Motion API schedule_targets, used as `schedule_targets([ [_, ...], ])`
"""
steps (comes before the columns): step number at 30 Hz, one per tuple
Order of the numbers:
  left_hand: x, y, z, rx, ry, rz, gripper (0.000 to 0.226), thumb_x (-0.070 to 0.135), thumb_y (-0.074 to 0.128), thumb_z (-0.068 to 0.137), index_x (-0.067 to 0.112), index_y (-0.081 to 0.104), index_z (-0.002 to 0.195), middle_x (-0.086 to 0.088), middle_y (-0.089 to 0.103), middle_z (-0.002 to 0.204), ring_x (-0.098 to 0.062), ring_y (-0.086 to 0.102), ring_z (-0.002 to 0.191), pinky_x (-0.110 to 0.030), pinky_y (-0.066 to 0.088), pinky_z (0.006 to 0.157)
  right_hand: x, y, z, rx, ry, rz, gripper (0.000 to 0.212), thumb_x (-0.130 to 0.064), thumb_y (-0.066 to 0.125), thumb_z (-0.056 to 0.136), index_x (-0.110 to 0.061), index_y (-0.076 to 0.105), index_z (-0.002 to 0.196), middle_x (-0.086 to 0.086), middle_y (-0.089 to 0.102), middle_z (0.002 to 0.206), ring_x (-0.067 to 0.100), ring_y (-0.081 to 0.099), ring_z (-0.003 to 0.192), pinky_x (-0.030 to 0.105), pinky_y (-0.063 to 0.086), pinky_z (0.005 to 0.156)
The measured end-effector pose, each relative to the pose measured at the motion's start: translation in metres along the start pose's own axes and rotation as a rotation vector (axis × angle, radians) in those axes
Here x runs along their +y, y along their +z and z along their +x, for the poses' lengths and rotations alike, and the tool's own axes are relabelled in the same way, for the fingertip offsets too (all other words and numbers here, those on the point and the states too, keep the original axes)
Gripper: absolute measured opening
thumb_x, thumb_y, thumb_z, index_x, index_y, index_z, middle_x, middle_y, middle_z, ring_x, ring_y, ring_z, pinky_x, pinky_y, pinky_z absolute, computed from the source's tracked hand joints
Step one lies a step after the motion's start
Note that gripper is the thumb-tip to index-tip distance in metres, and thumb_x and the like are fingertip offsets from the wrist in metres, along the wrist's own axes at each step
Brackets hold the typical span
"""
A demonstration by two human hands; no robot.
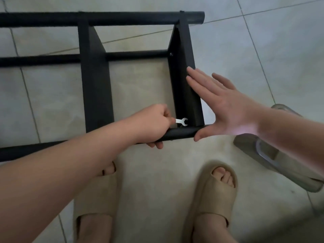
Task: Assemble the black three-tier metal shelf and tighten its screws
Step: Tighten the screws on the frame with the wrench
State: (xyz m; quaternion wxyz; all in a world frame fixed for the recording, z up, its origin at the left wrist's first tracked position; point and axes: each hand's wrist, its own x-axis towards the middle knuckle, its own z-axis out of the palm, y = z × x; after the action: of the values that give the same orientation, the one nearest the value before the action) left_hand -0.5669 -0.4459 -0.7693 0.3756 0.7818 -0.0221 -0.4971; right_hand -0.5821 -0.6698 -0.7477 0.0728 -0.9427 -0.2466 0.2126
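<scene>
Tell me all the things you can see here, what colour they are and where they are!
shelf: one, black, lying on its side on the floor
wrench: one, silver, at the shelf's near right corner
screw: one showing, grey, inside the shelf's right panel, far end
floor: pale grey tiles, under everything
grey thing: one, on the floor at right, partly under the right forearm; cannot tell what it is
slippers: two, beige, on the feet at the bottom
left hand: pinches the wrench
right hand: flat, fingers straight, against the shelf's right panel
</scene>
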Motion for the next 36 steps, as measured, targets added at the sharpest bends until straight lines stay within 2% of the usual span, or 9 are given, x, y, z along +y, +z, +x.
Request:
schedule_targets([
  [7,-0.011,-0.003,-0.003,-0.123,0.024,0.022,0.012,0.026,0.052,0.099,0.016,0.054,0.094,-0.013,0.076,0.080,-0.023,0.066,0.052,-0.029,0.050,0.048,-0.012,0.014,-0.012,0.058,0.015,-0.003,0.131,-0.091,0.047,0.070,-0.007,0.007,0.162,0.006,-0.003,0.170,0.019,-0.002,0.157,0.051,0.005,0.127],
  [11,-0.022,-0.004,-0.008,-0.191,-0.002,0.063,0.010,0.025,0.053,0.098,0.017,0.056,0.093,0.002,0.069,0.056,-0.015,0.063,0.044,-0.024,0.046,0.044,-0.030,0.026,-0.024,0.076,0.048,0.006,0.132,-0.091,0.047,0.071,-0.002,0.009,0.161,0.011,-0.001,0.170,0.023,-0.001,0.157,0.052,0.005,0.127],
  [14,-0.023,-0.004,-0.008,-0.227,-0.026,0.048,0.010,0.025,0.055,0.098,0.017,0.057,0.092,0.001,0.070,0.057,-0.016,0.068,0.049,-0.024,0.048,0.044,-0.037,0.029,-0.027,0.073,0.055,0.009,0.135,-0.094,0.045,0.070,-0.002,0.006,0.161,0.011,-0.004,0.170,0.024,-0.003,0.157,0.056,0.004,0.126],
  [18,-0.020,-0.009,0.004,-0.097,0.088,0.158,0.014,0.029,0.074,0.086,0.022,0.068,0.075,0.009,0.069,0.060,-0.012,0.065,0.061,-0.027,0.049,0.058,-0.037,0.028,-0.027,0.018,0.042,-0.029,0.144,-0.099,0.043,0.064,-0.002,-0.002,0.160,0.013,-0.012,0.169,0.025,-0.010,0.157,0.056,0.002,0.125],
  [20,-0.016,-0.015,0.011,-0.081,0.115,0.122,0.014,0.025,0.079,0.081,0.020,0.070,0.071,0.007,0.070,0.063,-0.014,0.066,0.065,-0.030,0.054,0.064,-0.035,0.028,-0.026,-0.004,0.033,-0.059,0.146,-0.099,0.042,0.063,-0.001,-0.005,0.160,0.014,-0.015,0.168,0.026,-0.012,0.156,0.056,0.001,0.126],
  [22,-0.011,-0.020,0.017,-0.091,0.127,0.064,0.016,0.018,0.079,0.079,0.018,0.068,0.067,0.004,0.073,0.070,-0.011,0.067,0.069,-0.026,0.057,0.065,-0.034,0.029,-0.023,-0.005,0.024,-0.058,0.146,-0.099,0.041,0.063,-0.001,-0.006,0.160,0.014,-0.016,0.168,0.027,-0.014,0.156,0.055,0.000,0.126],
  [25,-0.002,-0.025,0.026,-0.194,0.149,-0.103,0.024,0.003,0.073,0.081,0.012,0.058,0.064,-0.006,0.077,0.081,-0.013,0.075,0.085,-0.025,0.060,0.073,-0.033,0.030,-0.020,0.004,0.001,-0.030,0.146,-0.098,0.044,0.063,-0.001,-0.005,0.160,0.015,-0.015,0.168,0.029,-0.013,0.156,0.056,-0.001,0.125],
  [28,0.003,-0.024,0.030,-0.306,0.144,-0.237,0.033,-0.005,0.060,0.086,0.013,0.048,0.062,-0.010,0.077,0.085,-0.018,0.076,0.090,-0.026,0.059,0.074,-0.031,0.030,-0.019,0.008,-0.007,0.006,0.145,-0.097,0.048,0.064,-0.001,-0.004,0.160,0.015,-0.013,0.169,0.029,-0.013,0.156,0.056,0.000,0.125],
  [36,0.002,-0.011,0.034,-0.353,0.097,-0.380,0.025,-0.002,0.058,0.089,0.014,0.047,0.072,-0.008,0.075,0.078,-0.022,0.076,0.087,-0.030,0.056,0.077,-0.029,0.032,-0.018,0.015,-0.009,0.072,0.145,-0.095,0.052,0.064,0.000,-0.002,0.160,0.014,-0.011,0.169,0.028,-0.012,0.156,0.058,0.003,0.125],
])
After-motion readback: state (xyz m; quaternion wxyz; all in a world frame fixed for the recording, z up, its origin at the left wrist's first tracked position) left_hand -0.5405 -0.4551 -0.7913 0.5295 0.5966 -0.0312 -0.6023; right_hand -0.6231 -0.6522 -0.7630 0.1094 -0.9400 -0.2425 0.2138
